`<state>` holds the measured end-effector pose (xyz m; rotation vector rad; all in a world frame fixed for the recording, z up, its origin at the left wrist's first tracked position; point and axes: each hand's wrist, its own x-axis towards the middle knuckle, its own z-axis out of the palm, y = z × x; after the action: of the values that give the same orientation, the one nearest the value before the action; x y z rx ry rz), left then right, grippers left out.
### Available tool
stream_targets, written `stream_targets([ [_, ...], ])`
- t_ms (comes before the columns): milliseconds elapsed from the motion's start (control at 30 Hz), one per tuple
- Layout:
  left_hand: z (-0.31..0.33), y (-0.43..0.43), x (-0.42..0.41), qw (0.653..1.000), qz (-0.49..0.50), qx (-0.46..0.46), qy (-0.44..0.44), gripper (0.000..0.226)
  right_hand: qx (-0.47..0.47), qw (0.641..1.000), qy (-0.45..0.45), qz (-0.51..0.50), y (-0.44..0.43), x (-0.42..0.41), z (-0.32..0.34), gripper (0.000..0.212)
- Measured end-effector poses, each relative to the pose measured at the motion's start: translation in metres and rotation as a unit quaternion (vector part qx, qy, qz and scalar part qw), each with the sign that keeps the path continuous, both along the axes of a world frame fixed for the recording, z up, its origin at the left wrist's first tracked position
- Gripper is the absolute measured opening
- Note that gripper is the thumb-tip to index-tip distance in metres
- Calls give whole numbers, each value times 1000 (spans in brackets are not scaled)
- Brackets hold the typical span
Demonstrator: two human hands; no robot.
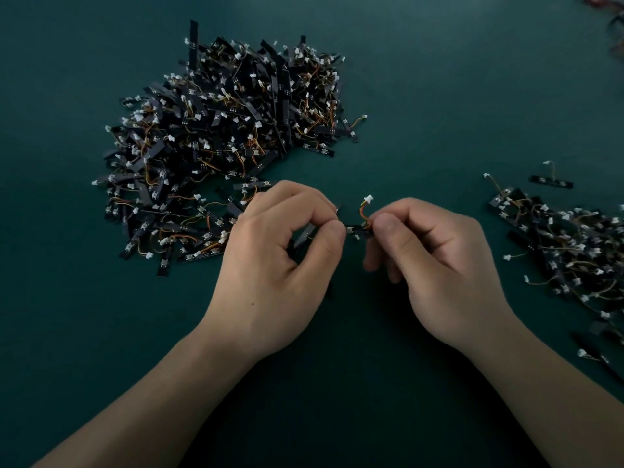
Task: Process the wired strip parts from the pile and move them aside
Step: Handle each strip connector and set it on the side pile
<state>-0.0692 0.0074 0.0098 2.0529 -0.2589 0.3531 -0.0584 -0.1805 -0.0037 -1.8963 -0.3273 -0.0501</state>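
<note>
From the head camera I see one strip part (pixel 359 230) held up between both hands, just off the near right edge of the big pile (pixel 223 140). Its long axis runs left to right, roughly level. Its wires curl up from the right end, and the white connector (pixel 368 198) on them points away from me.

My left hand (pixel 277 258) sits knuckles-up against the big pile's near edge, thumb and forefinger pinched on the strip's left end. Another dark strip (pixel 305 235) shows inside its curled fingers. My right hand (pixel 435 265), farther right of the pile, pinches the strip's right end where the wires leave it, with the other fingers curled under. Both forearms come in from the bottom edge.

Well to the right of the big pile lies a smaller heap (pixel 567 251) of the same parts on the green table (pixel 439 96), with a lone strip (pixel 553 181) just beyond it.
</note>
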Motion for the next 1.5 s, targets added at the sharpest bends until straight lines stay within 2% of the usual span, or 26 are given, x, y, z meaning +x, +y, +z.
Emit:
stream_targets([
  [167, 0, 1, 0, 1000, 8, -24, 0, 20, 8, 999, 33, 18, 2, -2, 1, 26],
  [333, -1, 3, 3, 997, 1, -49, 55, 20, 12, 999, 31, 22, 2, -2, 4, 27],
  [567, -2, 3, 2, 996, -7, -62, 65, 19, 4, 1000, 25, 18, 2, -1, 5, 28],
  [767, 1, 2, 0, 997, -32, -47, 55, 20, -6, 999, 17, 27, 3, -2, 5, 32],
  [1233, 2, 0, -3, 999, -22, -8, 25, 19, -25, 999, 4, 35, 3, -4, 7, 30],
  [1500, 3, -1, -4, 999, -27, 25, 16, 19, -6, 999, 6, 36, 2, -4, 4, 31],
])
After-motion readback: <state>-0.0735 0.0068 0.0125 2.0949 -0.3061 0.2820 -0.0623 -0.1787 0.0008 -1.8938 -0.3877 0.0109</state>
